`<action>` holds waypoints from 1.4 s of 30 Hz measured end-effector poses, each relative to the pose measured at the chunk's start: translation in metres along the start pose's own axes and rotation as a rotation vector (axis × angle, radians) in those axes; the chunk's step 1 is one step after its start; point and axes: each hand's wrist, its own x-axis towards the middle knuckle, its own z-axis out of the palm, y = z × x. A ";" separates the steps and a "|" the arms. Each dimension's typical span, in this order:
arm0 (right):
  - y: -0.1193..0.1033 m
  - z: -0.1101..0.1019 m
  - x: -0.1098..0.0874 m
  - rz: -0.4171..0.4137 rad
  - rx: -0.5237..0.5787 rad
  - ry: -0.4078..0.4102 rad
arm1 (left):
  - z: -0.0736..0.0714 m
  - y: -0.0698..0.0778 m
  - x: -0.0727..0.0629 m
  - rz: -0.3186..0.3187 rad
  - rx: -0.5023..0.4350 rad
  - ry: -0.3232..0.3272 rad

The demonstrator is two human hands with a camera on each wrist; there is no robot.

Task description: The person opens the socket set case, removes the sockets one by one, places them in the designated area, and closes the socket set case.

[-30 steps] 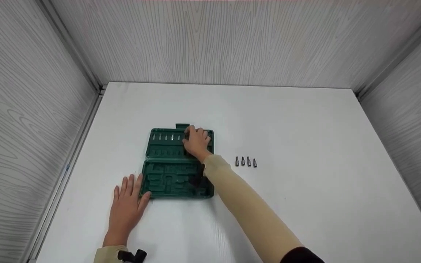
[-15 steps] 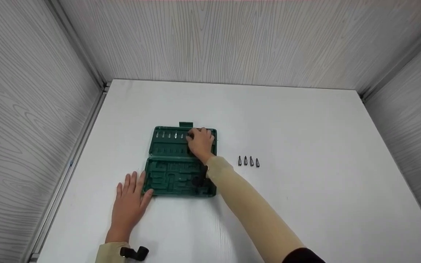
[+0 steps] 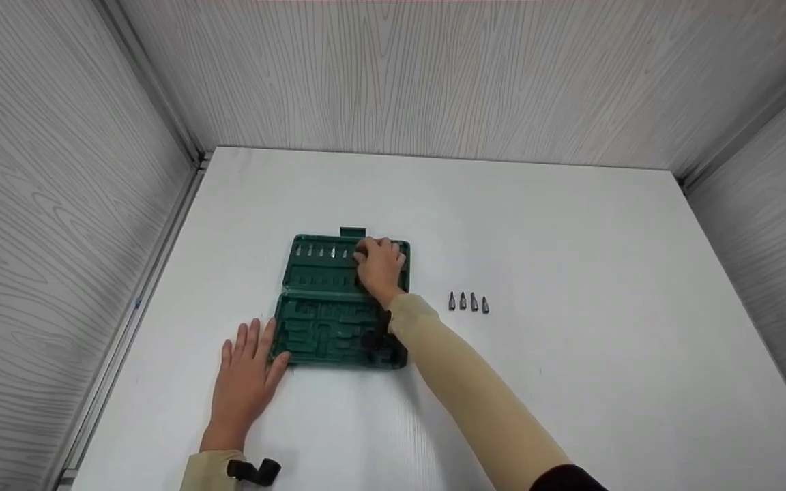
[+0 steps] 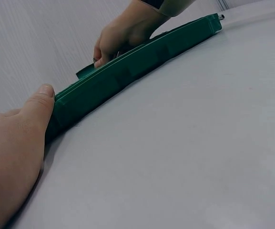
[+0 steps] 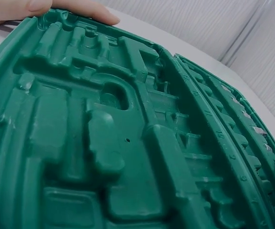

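Head view: four tapered metal bits (image 3: 463, 302) near a moulded green plastic case (image 3: 328, 295).

A hand could pass freely over the white table (image 3: 604, 354) right of the four screwdriver bits (image 3: 462, 301), out to the side wall (image 3: 768, 170), and through the broad strip behind the green case (image 3: 321, 332), where only the latch (image 3: 353, 232) juts in. The case's right end is the blocked part: the right hand (image 3: 380, 267) covers its far half, and the right sleeve (image 3: 478, 395) slants away beside it, squeezing the gap towards the bits. The left hand (image 3: 243, 382) bars the near left corner, though the near half's left hollows can be reached from above.
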 end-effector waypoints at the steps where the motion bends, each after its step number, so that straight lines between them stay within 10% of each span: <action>1: 0.000 -0.001 0.000 0.006 -0.004 -0.002 | 0.000 0.000 0.000 0.002 0.001 0.000; 42: 0.033 -0.057 -0.015 -0.018 0.546 -0.079 | 0.000 -0.001 0.001 0.001 -0.012 -0.013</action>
